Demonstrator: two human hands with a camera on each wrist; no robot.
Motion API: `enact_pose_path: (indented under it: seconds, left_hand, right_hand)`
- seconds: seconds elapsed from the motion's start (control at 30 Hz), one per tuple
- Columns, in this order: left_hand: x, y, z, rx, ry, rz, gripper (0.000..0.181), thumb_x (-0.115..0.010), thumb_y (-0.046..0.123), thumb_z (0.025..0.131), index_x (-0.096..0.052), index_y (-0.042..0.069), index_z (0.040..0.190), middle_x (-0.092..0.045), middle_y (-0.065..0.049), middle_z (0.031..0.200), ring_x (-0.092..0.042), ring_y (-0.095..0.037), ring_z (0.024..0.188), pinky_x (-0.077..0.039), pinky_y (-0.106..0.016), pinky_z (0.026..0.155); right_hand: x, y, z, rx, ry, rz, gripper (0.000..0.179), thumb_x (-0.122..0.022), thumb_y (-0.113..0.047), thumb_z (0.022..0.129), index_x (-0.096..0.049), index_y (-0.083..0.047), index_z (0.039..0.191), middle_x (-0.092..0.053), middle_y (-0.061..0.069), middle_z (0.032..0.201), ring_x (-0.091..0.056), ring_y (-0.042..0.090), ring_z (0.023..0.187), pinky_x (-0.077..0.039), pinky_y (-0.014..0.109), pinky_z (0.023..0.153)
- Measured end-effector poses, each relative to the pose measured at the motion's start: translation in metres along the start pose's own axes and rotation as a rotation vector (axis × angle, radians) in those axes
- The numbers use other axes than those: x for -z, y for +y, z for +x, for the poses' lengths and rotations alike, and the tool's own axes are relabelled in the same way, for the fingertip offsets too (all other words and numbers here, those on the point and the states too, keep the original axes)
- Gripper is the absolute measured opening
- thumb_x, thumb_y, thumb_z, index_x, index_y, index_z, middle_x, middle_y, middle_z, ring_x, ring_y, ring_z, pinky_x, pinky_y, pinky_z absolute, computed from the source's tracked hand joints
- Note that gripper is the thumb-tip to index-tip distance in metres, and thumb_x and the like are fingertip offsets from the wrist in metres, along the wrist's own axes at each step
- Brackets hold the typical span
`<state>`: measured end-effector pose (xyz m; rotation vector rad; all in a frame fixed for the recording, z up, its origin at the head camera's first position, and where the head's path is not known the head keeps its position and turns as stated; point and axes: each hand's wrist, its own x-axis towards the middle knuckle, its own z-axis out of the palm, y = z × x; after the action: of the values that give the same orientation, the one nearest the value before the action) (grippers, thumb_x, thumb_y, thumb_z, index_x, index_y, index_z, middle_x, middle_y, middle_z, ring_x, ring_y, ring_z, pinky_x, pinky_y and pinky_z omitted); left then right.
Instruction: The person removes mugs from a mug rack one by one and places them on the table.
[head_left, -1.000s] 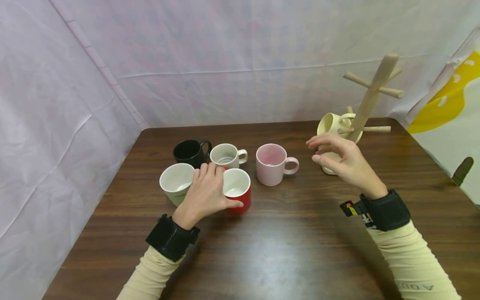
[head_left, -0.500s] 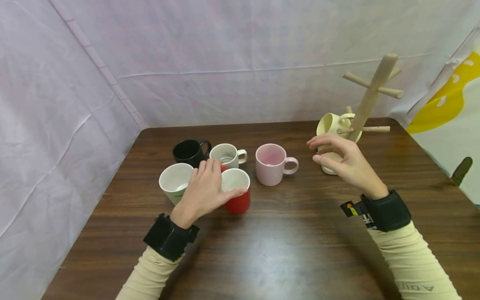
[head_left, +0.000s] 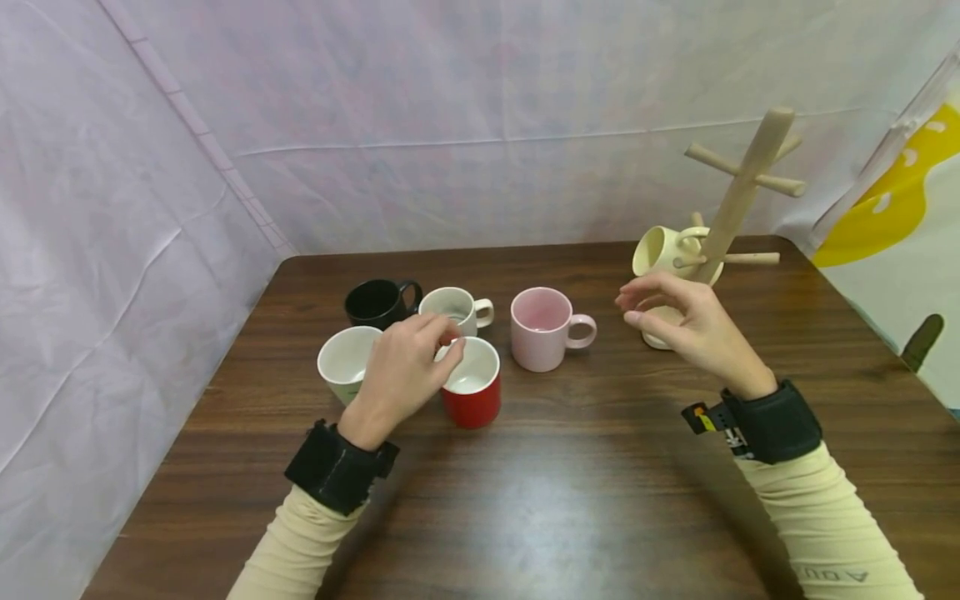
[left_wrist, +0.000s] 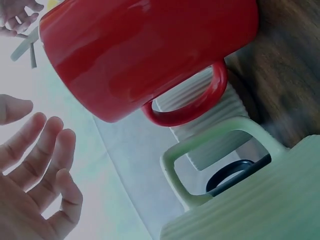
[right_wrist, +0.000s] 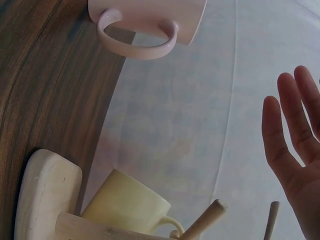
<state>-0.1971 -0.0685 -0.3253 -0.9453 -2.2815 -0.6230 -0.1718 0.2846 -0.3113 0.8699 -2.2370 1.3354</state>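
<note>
My left hand (head_left: 405,367) hovers between the red mug (head_left: 472,404) and the green mug (head_left: 341,379). Its fingers are loosely bent and hold nothing; in the left wrist view the fingers (left_wrist: 50,150) stand apart from the red mug, whose handle (left_wrist: 185,110) faces the green mug's handle (left_wrist: 220,130). Fingers relaxed and empty, my right hand (head_left: 690,325) floats in front of the wooden mug tree (head_left: 738,200). On a lower peg of that tree hangs a cream-yellow mug (head_left: 660,248), tilted. The right hand hides part of the tree's base.
Behind the red mug stand a black mug (head_left: 375,304) and a ribbed white mug (head_left: 450,308). A pink mug (head_left: 540,333) stands to their right, handle pointing right. All rest on a brown wooden table (head_left: 555,500) with a white cloth (head_left: 450,125) behind it.
My left hand has come off the red mug, drawing slightly back and left, and its thumb and fingers have moved closer together. The mugs and right hand have stayed nearly still.
</note>
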Motion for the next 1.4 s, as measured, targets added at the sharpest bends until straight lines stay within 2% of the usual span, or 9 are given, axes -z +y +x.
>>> enact_pose_path:
  seconds: [0.33, 0.57, 0.7, 0.8, 1.0, 1.07, 1.2, 1.3, 1.4]
  left_hand:
    - [0.002, 0.004, 0.006, -0.1, 0.044, -0.037, 0.009, -0.073, 0.012, 0.086, -0.069, 0.006, 0.081, -0.066, -0.004, 0.073, -0.061, -0.02, 0.063, -0.048, -0.033, 0.054]
    - [0.001, 0.016, 0.01, -0.198, -0.018, -0.035, 0.01, -0.076, 0.015, 0.085, -0.068, 0.008, 0.084, -0.065, -0.002, 0.075, -0.061, -0.017, 0.067, -0.05, -0.033, 0.058]
    - [-0.001, 0.026, 0.012, -0.282, -0.045, -0.022, 0.012, -0.076, 0.018, 0.085, -0.069, 0.009, 0.084, -0.064, -0.001, 0.076, -0.062, -0.017, 0.069, -0.052, -0.034, 0.063]
    - [-0.001, 0.035, 0.013, -0.334, -0.061, -0.014, 0.012, -0.076, 0.019, 0.085, -0.069, 0.01, 0.083, -0.063, 0.002, 0.075, -0.06, -0.016, 0.068, -0.052, -0.035, 0.066]
    - [-0.004, 0.052, 0.013, -0.415, -0.1, 0.03, 0.016, -0.076, 0.027, 0.087, -0.069, 0.013, 0.085, -0.059, 0.005, 0.075, -0.058, -0.014, 0.067, -0.048, -0.032, 0.062]
    - [-0.006, 0.056, 0.012, -0.441, -0.115, 0.048, 0.018, -0.076, 0.029, 0.087, -0.069, 0.013, 0.086, -0.061, 0.004, 0.077, -0.06, -0.014, 0.069, -0.049, -0.031, 0.063]
    - [-0.008, 0.066, 0.012, -0.49, -0.139, 0.063, 0.017, -0.074, 0.031, 0.088, -0.07, 0.015, 0.088, -0.063, 0.005, 0.08, -0.061, -0.014, 0.072, -0.049, -0.029, 0.064]
    - [-0.01, 0.074, 0.011, -0.519, -0.147, 0.062, 0.016, -0.073, 0.032, 0.088, -0.07, 0.016, 0.088, -0.062, 0.006, 0.08, -0.061, -0.013, 0.073, -0.048, -0.029, 0.063]
    - [-0.013, 0.082, 0.012, -0.546, -0.149, 0.06, 0.017, -0.073, 0.033, 0.088, -0.068, 0.016, 0.087, -0.062, 0.006, 0.08, -0.061, -0.013, 0.075, -0.047, -0.029, 0.064]
  right_hand:
    - [0.003, 0.0, 0.001, 0.024, 0.004, -0.059, 0.033, -0.066, 0.025, 0.081, -0.069, 0.006, 0.108, -0.07, -0.003, 0.1, -0.066, 0.009, 0.094, -0.051, 0.019, 0.083]
    - [0.013, 0.004, -0.001, 0.038, 0.018, -0.161, 0.032, -0.07, 0.024, 0.079, -0.071, 0.005, 0.105, -0.071, 0.004, 0.099, -0.064, 0.005, 0.092, -0.05, 0.018, 0.082]
    - [0.024, 0.009, -0.006, 0.011, 0.053, -0.262, 0.03, -0.072, 0.021, 0.079, -0.071, 0.005, 0.104, -0.071, 0.012, 0.098, -0.062, -0.001, 0.091, -0.049, 0.015, 0.081]
    - [0.034, 0.014, -0.011, -0.019, 0.083, -0.299, 0.027, -0.072, 0.019, 0.081, -0.072, 0.004, 0.104, -0.071, 0.01, 0.097, -0.062, -0.004, 0.09, -0.048, 0.013, 0.08]
    - [0.054, 0.026, -0.024, -0.145, 0.1, -0.348, 0.018, -0.072, 0.009, 0.088, -0.073, 0.002, 0.105, -0.069, -0.011, 0.097, -0.061, -0.008, 0.087, -0.046, 0.008, 0.076]
    - [0.061, 0.031, -0.028, -0.219, 0.084, -0.369, 0.015, -0.071, 0.002, 0.092, -0.073, 0.001, 0.107, -0.07, -0.007, 0.098, -0.06, -0.01, 0.088, -0.045, 0.008, 0.076]
    - [0.075, 0.043, -0.035, -0.385, 0.046, -0.416, 0.019, -0.07, -0.012, 0.097, -0.072, 0.0, 0.111, -0.071, 0.014, 0.106, -0.055, -0.013, 0.086, -0.042, 0.009, 0.071]
    - [0.084, 0.053, -0.04, -0.456, 0.013, -0.447, 0.025, -0.067, -0.019, 0.099, -0.071, 0.001, 0.113, -0.069, 0.023, 0.111, -0.052, -0.013, 0.084, -0.041, 0.013, 0.069]
    - [0.091, 0.064, -0.044, -0.477, -0.006, -0.468, 0.027, -0.065, -0.021, 0.1, -0.07, 0.003, 0.112, -0.069, 0.025, 0.108, -0.051, -0.01, 0.081, -0.04, 0.018, 0.067]
